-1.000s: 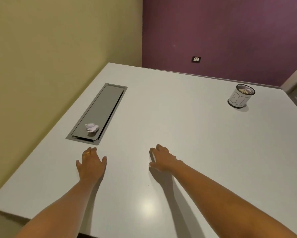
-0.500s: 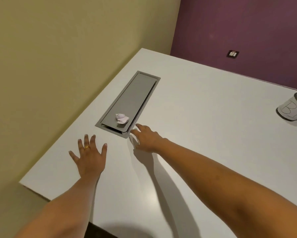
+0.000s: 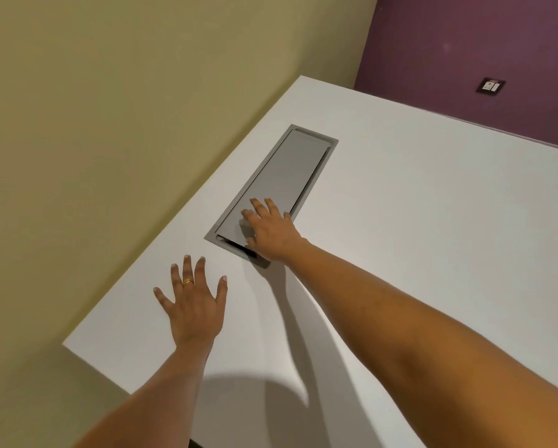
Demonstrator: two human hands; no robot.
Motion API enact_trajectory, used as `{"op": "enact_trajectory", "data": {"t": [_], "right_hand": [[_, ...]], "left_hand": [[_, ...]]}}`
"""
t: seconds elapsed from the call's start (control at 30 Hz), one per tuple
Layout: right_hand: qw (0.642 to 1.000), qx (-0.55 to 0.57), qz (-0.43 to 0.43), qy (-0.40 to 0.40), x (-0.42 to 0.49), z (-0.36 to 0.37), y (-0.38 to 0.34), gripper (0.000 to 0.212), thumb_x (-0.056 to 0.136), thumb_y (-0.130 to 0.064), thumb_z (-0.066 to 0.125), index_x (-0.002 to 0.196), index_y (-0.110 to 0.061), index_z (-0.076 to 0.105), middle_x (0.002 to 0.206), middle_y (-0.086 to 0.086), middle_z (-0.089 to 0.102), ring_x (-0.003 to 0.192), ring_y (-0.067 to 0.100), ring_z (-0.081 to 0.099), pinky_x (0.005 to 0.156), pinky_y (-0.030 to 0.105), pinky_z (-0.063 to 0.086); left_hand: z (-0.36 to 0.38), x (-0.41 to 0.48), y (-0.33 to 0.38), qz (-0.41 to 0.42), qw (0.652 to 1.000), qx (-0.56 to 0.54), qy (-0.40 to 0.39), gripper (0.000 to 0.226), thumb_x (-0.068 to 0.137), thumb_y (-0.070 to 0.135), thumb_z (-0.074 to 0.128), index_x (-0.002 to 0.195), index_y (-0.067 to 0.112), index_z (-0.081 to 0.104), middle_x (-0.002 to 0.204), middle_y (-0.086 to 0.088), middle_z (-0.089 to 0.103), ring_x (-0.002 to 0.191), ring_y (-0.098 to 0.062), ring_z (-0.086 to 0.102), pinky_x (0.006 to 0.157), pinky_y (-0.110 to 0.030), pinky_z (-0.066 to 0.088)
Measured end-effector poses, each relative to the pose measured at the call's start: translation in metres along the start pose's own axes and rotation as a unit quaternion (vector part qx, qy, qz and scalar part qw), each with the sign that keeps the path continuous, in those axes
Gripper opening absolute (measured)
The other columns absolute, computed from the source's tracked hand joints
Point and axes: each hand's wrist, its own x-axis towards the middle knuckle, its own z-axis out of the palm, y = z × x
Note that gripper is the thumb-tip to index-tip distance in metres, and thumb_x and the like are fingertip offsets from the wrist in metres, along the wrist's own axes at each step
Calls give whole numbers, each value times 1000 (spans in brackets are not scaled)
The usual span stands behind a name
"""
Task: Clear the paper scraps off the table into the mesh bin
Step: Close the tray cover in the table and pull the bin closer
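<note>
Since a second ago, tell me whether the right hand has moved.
Yes. The right hand went forward and left, from bare table onto the near end of the grey hatch.

White table (image 3: 432,237) — grey hatch (image 3: 287,176) set in.

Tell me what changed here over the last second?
The right hand reached forward and left onto the near end of the grey panel, covering the crumpled paper scrap that lay there; whether it has a grip on it is hidden. The view swung left, so the bin dropped out of sight. The left hand stayed flat on the table.
</note>
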Motion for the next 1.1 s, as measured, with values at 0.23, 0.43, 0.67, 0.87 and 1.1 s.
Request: {"op": "enact_trajectory", "data": {"t": [0.23, 0.43, 0.67, 0.87, 1.1], "right_hand": [[1000, -17, -6, -25, 0, 15, -8, 33, 99, -21, 39, 128, -10, 50, 154, 13, 17, 140, 43, 12, 109, 51, 34], [999, 2, -17, 35, -19, 17, -3, 20, 93, -2, 47, 106, 0, 61, 122, 16, 45, 110, 34, 42, 85, 43, 50], [997, 1, -3, 78, -61, 22, 15, 13, 94, -5, 45, 103, -3, 53, 115, 13, 46, 101, 30, 42, 68, 36, 41], [994, 27, 72, 79, -108, 21, 42, 16, 97, -4, 36, 102, -5, 51, 114, 16, 44, 83, 21, 28, 64, 33, 34], [983, 93, 142, 74, -163, 11, 78, 19, 93, 0, 34, 91, -19, 32, 91, 6, 31, 76, 22, 32, 65, 29, 24]], "left_hand": [[0, 0, 0, -1, 1000, 3, -5, 62, 92, 51, 30, 145, 19, 23, 156, -9, 21, 145, -30, 13, 111, -62, 12], [-1, 1, 1, -3, 1000, -1, -9, 62, 92, 51, 31, 145, 19, 22, 156, -8, 19, 145, -29, 12, 112, -62, 11], [-2, 0, 1, -6, 1000, -23, -11, 59, 93, 47, 33, 144, 18, 25, 155, -9, 22, 145, -29, 12, 111, -64, 11], [-4, -1, 3, -4, 999, -33, -14, 56, 94, 43, 34, 143, 15, 27, 154, -11, 23, 144, -30, 13, 110, -65, 10], [-6, -20, 39, 5, 999, -29, -32, 55, 96, 37, 34, 142, 7, 28, 153, -14, 25, 143, -33, 16, 110, -62, 16]]}}
